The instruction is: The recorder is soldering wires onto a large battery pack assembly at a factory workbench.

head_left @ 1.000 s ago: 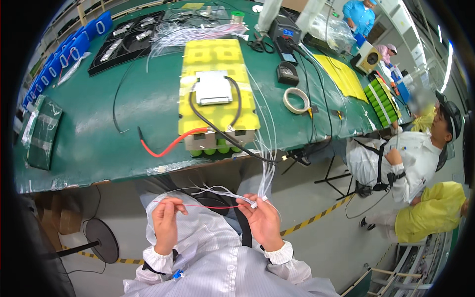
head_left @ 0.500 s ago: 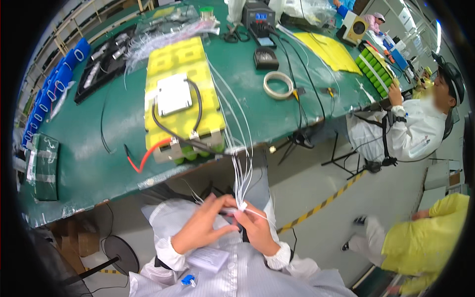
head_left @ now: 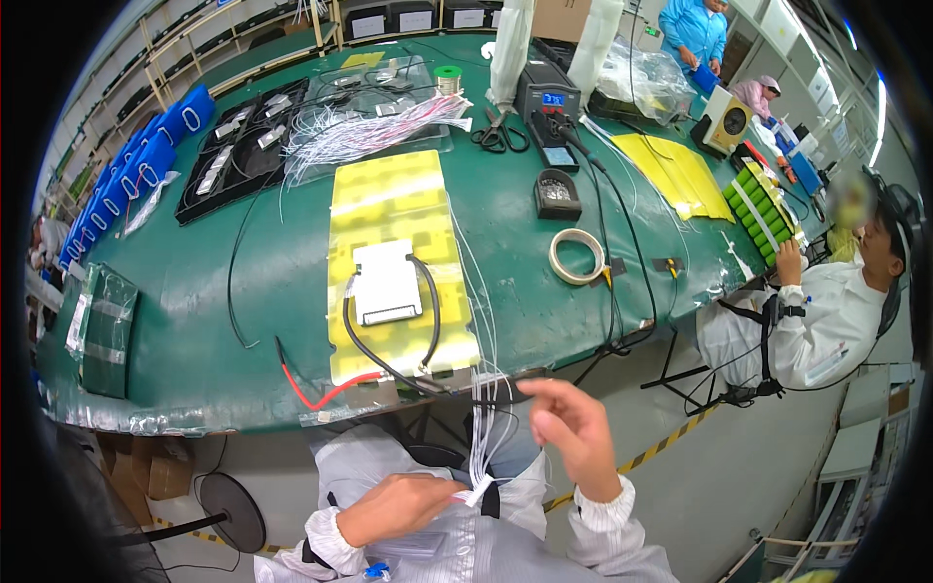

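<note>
My left hand [head_left: 403, 505] is low in front of my lap, its fingers closed on a white connector [head_left: 479, 489] at the end of a bundle of thin white wires [head_left: 481, 423]. My right hand [head_left: 575, 432] is raised to the right of the bundle, index finger stretched out and thumb apart, with nothing seen in its grasp. The wires run up past the table edge along the right side of a yellow-covered battery pack [head_left: 389, 209]. On the pack lies a white circuit module [head_left: 387, 282] with black cables [head_left: 432, 311]. A red cable [head_left: 335, 394] sticks out at its near end.
On the green table [head_left: 282, 291] are a tape roll [head_left: 576, 257], a soldering station [head_left: 546, 97], a tip-cleaner holder [head_left: 557, 194], scissors [head_left: 501, 133], a heap of white wires [head_left: 369, 126] and a black tray [head_left: 238, 146]. A co-worker [head_left: 826, 311] sits at right.
My right hand has let go of the wire bundle and moved up and right. My left hand has stayed low with the connector. The view has shifted, and the person in yellow has mostly left it.
</note>
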`<state>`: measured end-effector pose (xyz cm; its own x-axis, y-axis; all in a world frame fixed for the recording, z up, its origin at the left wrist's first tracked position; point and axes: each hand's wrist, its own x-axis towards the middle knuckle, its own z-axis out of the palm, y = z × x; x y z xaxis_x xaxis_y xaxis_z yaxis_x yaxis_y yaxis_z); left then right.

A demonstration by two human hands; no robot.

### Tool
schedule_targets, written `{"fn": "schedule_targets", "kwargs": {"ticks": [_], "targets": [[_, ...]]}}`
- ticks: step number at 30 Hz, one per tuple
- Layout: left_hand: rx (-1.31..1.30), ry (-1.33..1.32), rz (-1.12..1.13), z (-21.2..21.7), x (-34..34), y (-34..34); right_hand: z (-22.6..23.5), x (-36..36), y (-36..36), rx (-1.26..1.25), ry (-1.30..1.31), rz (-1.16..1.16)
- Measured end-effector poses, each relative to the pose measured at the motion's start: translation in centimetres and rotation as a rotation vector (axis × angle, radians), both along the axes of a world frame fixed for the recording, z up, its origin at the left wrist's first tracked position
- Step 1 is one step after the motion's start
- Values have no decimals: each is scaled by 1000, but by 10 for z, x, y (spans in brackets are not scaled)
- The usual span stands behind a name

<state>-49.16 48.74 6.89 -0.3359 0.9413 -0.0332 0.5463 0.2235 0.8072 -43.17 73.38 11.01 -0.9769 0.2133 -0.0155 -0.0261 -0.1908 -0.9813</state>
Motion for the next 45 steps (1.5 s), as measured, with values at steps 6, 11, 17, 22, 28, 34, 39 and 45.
{"fn": "schedule_targets", "kwargs": {"ticks": [6,11,17,22,28,34,39,45], "targets": [[-38,-197,36,0,-11,-8,12,-65,-12,-48,10,114],[-20,-171,-70,-5,-20,-3,15,-66,8,9,-4,104],[-67,-301,174,12,-20,-13,4,-84,-8,146,90,202],[37,-141,188,13,-14,-4,11,-67,-1,259,176,157],[27,11,380,17,-19,2,8,-51,23,251,191,133],[-178,138,516,-4,-33,-10,4,-28,67,105,220,82],[-122,229,540,-29,-44,-15,0,-24,84,120,207,101],[-24,294,516,-43,-42,-12,-7,-38,86,139,244,175]]}}
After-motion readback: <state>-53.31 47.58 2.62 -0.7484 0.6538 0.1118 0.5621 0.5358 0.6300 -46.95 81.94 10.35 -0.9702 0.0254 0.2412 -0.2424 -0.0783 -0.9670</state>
